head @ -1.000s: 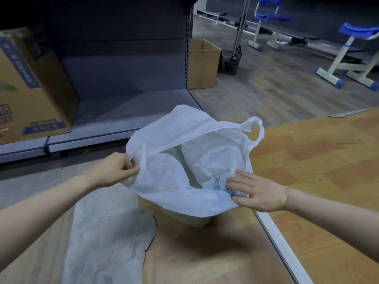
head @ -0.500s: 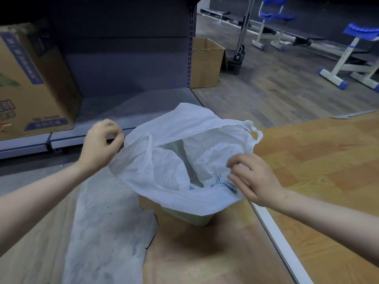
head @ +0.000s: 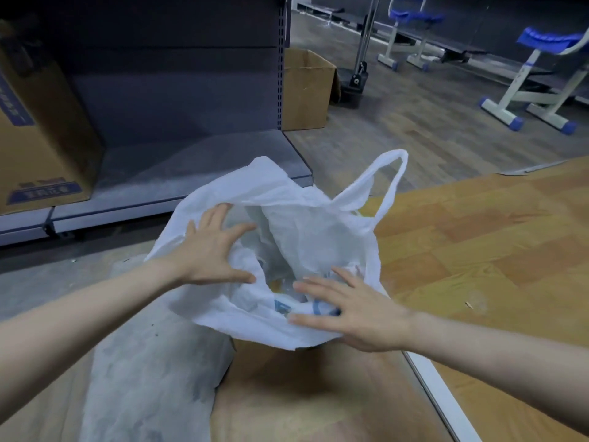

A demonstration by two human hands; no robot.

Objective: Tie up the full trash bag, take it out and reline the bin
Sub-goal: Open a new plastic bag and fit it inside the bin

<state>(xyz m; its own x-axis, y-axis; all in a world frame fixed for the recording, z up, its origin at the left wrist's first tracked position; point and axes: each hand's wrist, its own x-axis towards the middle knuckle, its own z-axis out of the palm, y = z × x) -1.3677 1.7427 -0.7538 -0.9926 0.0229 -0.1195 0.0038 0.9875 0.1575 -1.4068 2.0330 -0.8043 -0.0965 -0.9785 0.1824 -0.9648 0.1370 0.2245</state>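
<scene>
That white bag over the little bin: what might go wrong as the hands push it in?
The white bag is thin and crumpled, and both the left hand and right hand press on it with spread fingers, so it might tear. The bin is almost hidden beneath it, so the bag could sit crooked or the bin tip. One loop handle sticks up free and may slip inside.

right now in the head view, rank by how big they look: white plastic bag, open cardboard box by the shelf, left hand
1. white plastic bag, clearly largest.
2. left hand and open cardboard box look roughly alike; the box stands farther from the camera, so I will not rank these two.
</scene>
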